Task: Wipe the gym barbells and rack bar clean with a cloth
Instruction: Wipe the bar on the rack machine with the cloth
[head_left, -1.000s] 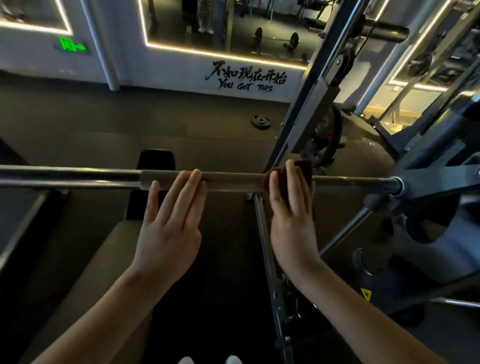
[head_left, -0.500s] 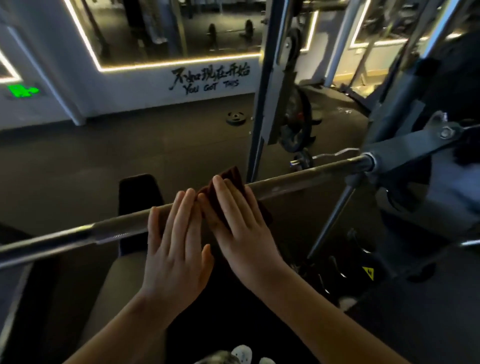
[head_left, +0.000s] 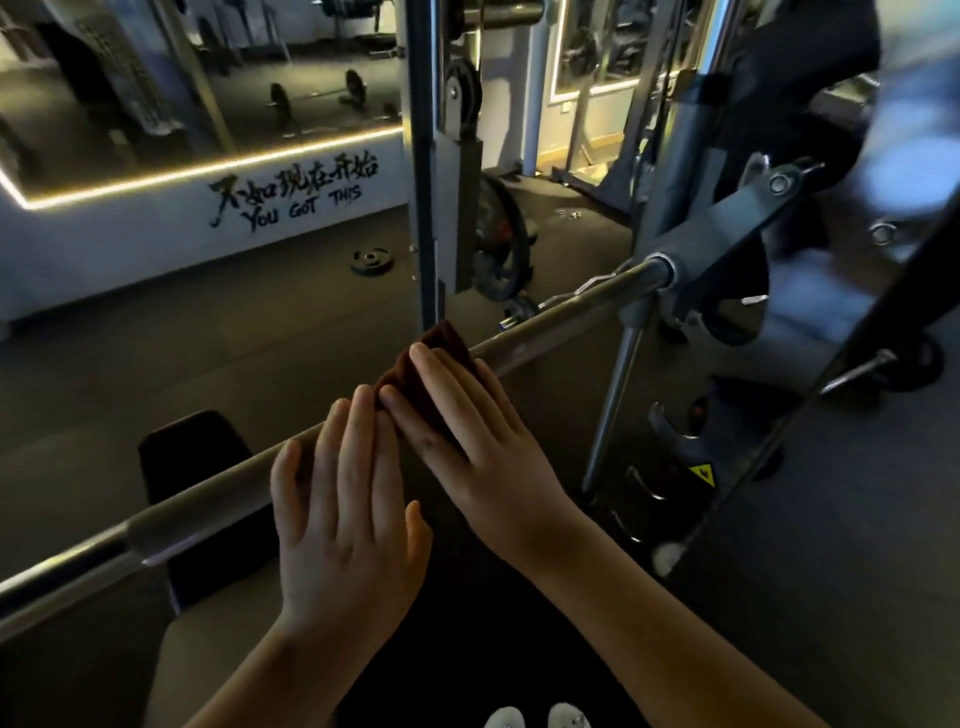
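A long steel rack bar (head_left: 197, 501) runs from the lower left up to its carriage at the right. A dark red cloth (head_left: 423, 364) lies folded over the bar near its middle. My right hand (head_left: 467, 431) lies flat on the cloth with straight fingers, pressing it onto the bar. My left hand (head_left: 348, 509) rests flat on the bar just left of it, fingertips touching the cloth's edge. A curl bar (head_left: 582, 291) lies on the floor behind.
The rack upright (head_left: 423, 171) stands right behind the bar. A bench with a dark pad (head_left: 192, 467) sits below the bar. A small weight plate (head_left: 371, 260) lies on the floor. The bar carriage and plate storage (head_left: 727, 244) crowd the right side.
My right hand slid the cloth left along the bar until it met my left hand. My view swung right, so the bar now looks tilted.
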